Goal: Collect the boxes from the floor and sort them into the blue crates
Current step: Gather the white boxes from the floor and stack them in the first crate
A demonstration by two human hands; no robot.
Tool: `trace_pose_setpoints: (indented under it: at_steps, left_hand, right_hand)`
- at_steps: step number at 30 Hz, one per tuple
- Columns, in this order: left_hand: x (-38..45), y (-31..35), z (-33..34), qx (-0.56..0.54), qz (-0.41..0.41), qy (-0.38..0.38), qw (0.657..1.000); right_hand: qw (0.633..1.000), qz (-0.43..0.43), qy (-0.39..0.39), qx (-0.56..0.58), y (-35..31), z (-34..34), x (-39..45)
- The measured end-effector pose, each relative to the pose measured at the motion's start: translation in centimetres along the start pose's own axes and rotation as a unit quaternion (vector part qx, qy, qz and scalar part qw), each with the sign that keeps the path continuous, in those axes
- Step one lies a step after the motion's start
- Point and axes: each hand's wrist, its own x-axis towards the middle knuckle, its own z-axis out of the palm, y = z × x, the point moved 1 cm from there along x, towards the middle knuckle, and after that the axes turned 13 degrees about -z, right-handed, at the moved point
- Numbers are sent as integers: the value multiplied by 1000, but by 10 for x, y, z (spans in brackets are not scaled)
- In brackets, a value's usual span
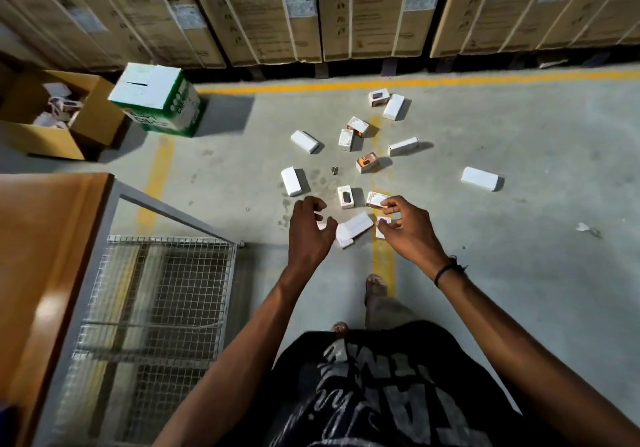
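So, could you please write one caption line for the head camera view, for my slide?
Both hands, left hand and right hand, reach down toward small white boxes scattered on a warehouse floor.

A green and white carton is standing beside an open brown carton. Tall cardboard cartons are lining the back. A wire mesh cage, possibly a trolley, is standing beside a wooden board.

I stand on a grey concrete floor with yellow lines; tall cardboard cartons wall the far side, a wire-mesh cage sits at my left
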Motion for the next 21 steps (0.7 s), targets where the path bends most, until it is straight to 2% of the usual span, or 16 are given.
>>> trace_pose_setpoints:
  at_steps: [6, 13, 21]
  left_hand:
    - [78, -7, -2, 27, -55, 15, 998]
    - [196, -34, -17, 95, -89, -14, 991]
    - [357, -93, -3, 178, -162, -145, 960]
  right_hand:
    - [997, 37, -68, -3, 26, 28, 86]
    - [990, 118, -75, -14, 41, 78, 173]
    - [962, 268, -51, -2, 90, 171, 252]
